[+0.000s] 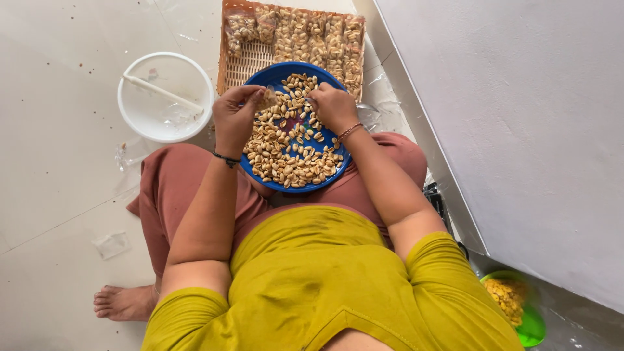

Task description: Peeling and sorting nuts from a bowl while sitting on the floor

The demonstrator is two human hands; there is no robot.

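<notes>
A round blue plate [266, 76] heaped with pale shelled peanuts [292, 153] rests on my lap. My left hand [235, 117] hovers at the plate's left rim, fingers pinched on a small clear packet with peanuts in it [265, 99]. My right hand [333, 106] is over the plate's far right side, fingers curled down into the peanuts, seemingly picking some up. A dark band circles my left wrist, and a beaded bracelet my right.
A woven tray [244, 65] beyond the plate holds several filled clear peanut packets [318, 36]. A white bucket [166, 96] stands on the pale floor at left. A green bowl of yellow snack [513, 302] sits at lower right beside a white wall. Loose plastic scraps lie about.
</notes>
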